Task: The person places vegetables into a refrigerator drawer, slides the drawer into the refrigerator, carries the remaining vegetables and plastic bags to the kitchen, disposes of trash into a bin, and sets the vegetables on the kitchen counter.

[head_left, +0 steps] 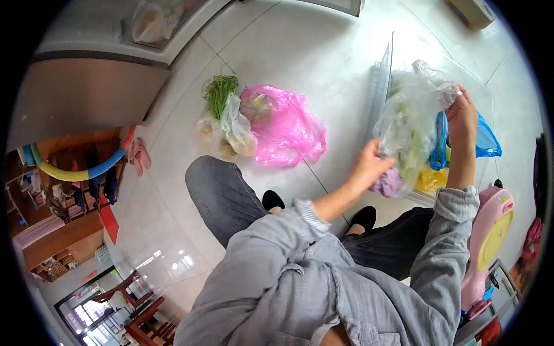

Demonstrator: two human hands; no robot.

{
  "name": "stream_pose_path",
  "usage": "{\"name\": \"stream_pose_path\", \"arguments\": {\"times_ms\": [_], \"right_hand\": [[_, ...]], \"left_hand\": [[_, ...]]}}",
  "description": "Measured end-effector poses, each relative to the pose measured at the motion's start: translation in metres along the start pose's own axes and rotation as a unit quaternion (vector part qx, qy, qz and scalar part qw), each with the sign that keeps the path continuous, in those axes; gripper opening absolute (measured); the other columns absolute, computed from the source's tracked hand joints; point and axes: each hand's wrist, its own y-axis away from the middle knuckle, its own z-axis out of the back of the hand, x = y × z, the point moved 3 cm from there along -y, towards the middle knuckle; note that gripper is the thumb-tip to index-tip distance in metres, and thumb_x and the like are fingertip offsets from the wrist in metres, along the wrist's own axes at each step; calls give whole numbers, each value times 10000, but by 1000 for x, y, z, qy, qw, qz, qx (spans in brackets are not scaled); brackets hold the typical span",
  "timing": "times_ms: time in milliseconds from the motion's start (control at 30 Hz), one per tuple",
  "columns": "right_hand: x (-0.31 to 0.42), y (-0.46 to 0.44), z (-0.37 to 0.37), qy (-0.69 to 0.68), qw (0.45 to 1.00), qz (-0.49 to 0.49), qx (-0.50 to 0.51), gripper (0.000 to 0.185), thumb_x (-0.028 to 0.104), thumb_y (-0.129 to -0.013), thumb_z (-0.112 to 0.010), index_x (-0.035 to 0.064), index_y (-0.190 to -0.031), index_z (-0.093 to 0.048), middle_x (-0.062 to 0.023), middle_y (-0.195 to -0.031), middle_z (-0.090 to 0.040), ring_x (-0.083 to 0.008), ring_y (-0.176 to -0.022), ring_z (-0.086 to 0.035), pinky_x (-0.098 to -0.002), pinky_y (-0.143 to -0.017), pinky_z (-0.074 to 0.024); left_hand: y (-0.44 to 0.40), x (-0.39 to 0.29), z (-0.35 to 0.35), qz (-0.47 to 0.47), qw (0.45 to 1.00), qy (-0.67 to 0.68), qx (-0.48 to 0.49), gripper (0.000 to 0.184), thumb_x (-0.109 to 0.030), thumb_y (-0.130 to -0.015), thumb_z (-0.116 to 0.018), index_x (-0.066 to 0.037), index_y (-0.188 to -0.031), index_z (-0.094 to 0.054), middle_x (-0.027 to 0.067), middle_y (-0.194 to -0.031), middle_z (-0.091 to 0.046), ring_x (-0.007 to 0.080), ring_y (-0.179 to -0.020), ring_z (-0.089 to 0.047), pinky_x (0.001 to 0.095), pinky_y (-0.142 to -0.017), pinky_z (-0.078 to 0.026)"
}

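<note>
A clear plastic bag (pixel 404 124) with pale green leafy vegetables inside hangs between my hands, over a clear drawer-like bin (pixel 378 86). My right hand (pixel 460 115) is closed on the gathered plastic at its upper right end. On the bag's near left side, my left hand (pixel 372 167) curls round a crumpled purple thing (pixel 388 182), cloth-like but blurred. Beside my right wrist are a blue plastic bag (pixel 486 138) and, lower down, a yellow bag (pixel 431 180), both at the bin.
On the tiled floor to the left lie a pink plastic bag (pixel 291 124), a bunch of thin green stalks (pixel 220 95) and a clear bag of produce (pixel 236 130). An open fridge door (pixel 86 98) stands upper left. A pink and yellow plastic item (pixel 490 230) stands at right.
</note>
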Motion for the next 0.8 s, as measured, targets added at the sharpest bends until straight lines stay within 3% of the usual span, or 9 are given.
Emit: {"name": "stream_pose_path", "arguments": {"times_ms": [167, 200, 333, 433, 500, 567, 667, 767, 800], "right_hand": [[0, 10, -25, 334, 942, 30, 20, 300, 148, -809, -493, 65, -1092, -545, -87, -1097, -553, -195, -883, -572, -274, -793, -439], [8, 12, -31, 585, 778, 225, -37, 350, 178, -790, -512, 128, -1136, -532, -86, -1150, -534, -209, -892, -584, -297, -752, -461], [42, 64, -105, 609, 704, 360, -65, 379, 163, -789, -538, 140, -1165, -499, -100, -1175, -508, -223, -905, -584, -335, -665, -494], [23, 86, -148, 478, 824, 289, 94, 364, 162, -792, -548, 134, -1152, -499, -90, -1176, -497, -246, -929, -572, -346, -715, -484], [-16, 95, -184, 512, 756, 356, 200, 364, 185, -786, -564, 114, -1138, -500, -92, -1187, -484, -270, -994, -538, -373, -798, -458], [-63, 102, -219, 532, 765, 219, 290, 410, 197, -775, -582, 68, -1151, -485, -141, -1225, -448, -305, -1090, -469, -386, -902, -402], [-153, 97, -254, 534, 766, 165, 318, 487, 202, -775, -589, 32, -1201, -425, -206, -1273, -379, -340, -1138, -423, -392, -948, -369], [-244, 92, -258, 532, 788, 195, 242, 531, 192, -777, -585, 36, -1238, -373, -221, -1222, -421, -353, -1073, -473, -404, -899, -402], [-265, 90, -255, 529, 796, 211, 204, 536, 187, -778, -581, 38, -1244, -362, -224, -1189, -451, -357, -1043, -494, -409, -876, -417]], "left_hand": [[-2, 24, 131, -25, 959, 71, -272, 476, -111, -693, -702, -1, -1098, -477, 80, -1012, -497, 172, -959, -473, 274, -847, -383], [-11, 42, 169, -57, 930, 48, -360, 456, -77, -698, -682, -2, -1094, -469, 101, -1041, -486, 194, -985, -468, 290, -865, -373], [-39, 99, 312, 14, 783, -160, -602, 651, -131, -622, -699, 57, -1152, -370, 251, -1163, -401, 350, -1051, -452, 369, -933, -354], [-38, 94, 335, 141, 830, -28, -539, 653, -120, -619, -696, 63, -1149, -360, 293, -1225, -339, 380, -1104, -416, 387, -920, -374], [-32, 84, 338, 180, 819, -91, -538, 569, -109, -628, -685, 50, -1102, -413, 264, -1157, -448, 360, -1041, -496, 401, -852, -431], [-24, 84, 349, 217, 814, -142, -520, 471, -126, -653, -665, 45, -1047, -471, 238, -1064, -541, 338, -969, -558, 401, -799, -467], [-12, 96, 385, 291, 771, -115, -555, 358, -173, -706, -622, 48, -977, -542, 182, -895, -623, 300, -843, -616, 385, -723, -499], [-18, 98, 415, 375, 753, -493, -221, 336, -214, -740, -577, 44, -956, -580, 175, -859, -635, 269, -832, -623, 372, -670, -507], [-18, 96, 418, 288, 813, -362, -354, 363, -178, -731, -591, 34, -1020, -535, 179, -927, -602, 276, -867, -604, 370, -689, -498]]}}
